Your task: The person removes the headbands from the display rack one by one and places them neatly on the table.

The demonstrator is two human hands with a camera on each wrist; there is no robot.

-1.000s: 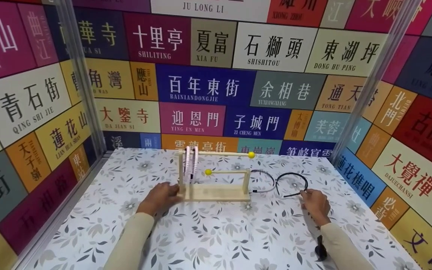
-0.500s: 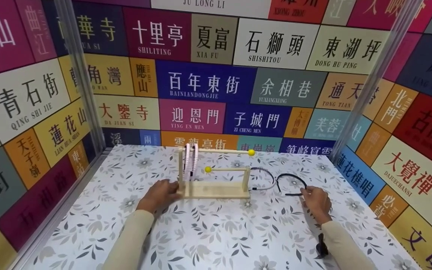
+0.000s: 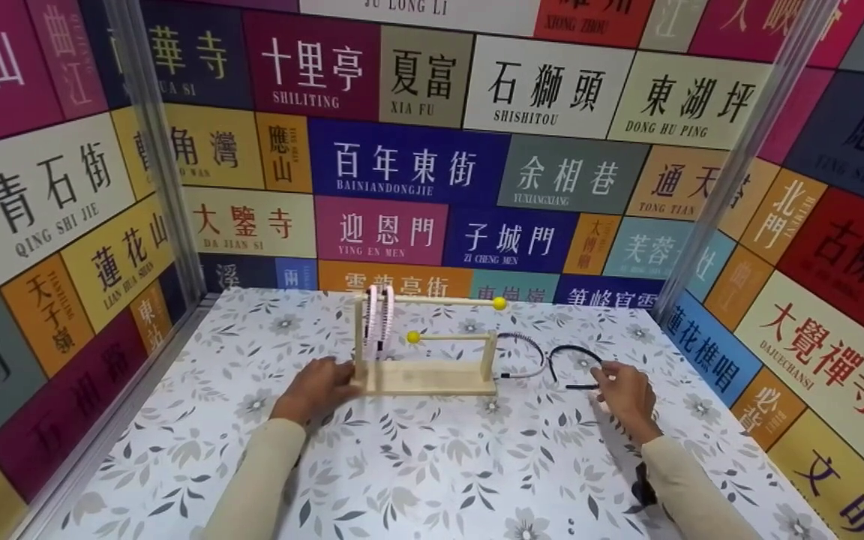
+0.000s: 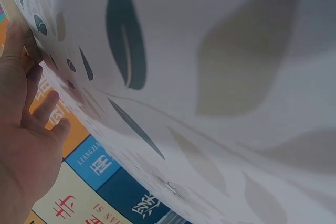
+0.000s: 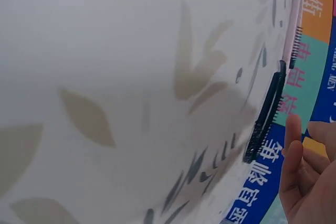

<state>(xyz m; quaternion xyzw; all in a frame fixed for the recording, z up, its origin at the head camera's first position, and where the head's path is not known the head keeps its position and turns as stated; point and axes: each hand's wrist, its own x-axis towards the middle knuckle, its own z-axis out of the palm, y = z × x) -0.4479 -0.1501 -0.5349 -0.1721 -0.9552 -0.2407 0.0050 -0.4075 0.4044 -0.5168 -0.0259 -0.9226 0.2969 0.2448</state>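
Across the flower-and-leaf-printed tabletop (image 3: 432, 465) sits a two-rod wooden stand (image 3: 426, 378), its left end pinched by the left hand (image 3: 317, 391). To its right, the right hand (image 3: 627, 394) bends its fingers at a black headband (image 5: 266, 111), whether pinching it I cannot tell. One pink headband (image 5: 292, 30) lies between; two more hang on the ball-tipped upper rod (image 3: 443, 301).

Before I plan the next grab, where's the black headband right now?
In the head view, the black headband is right of the wooden rack, between the loose pale headband and the person's right hand.
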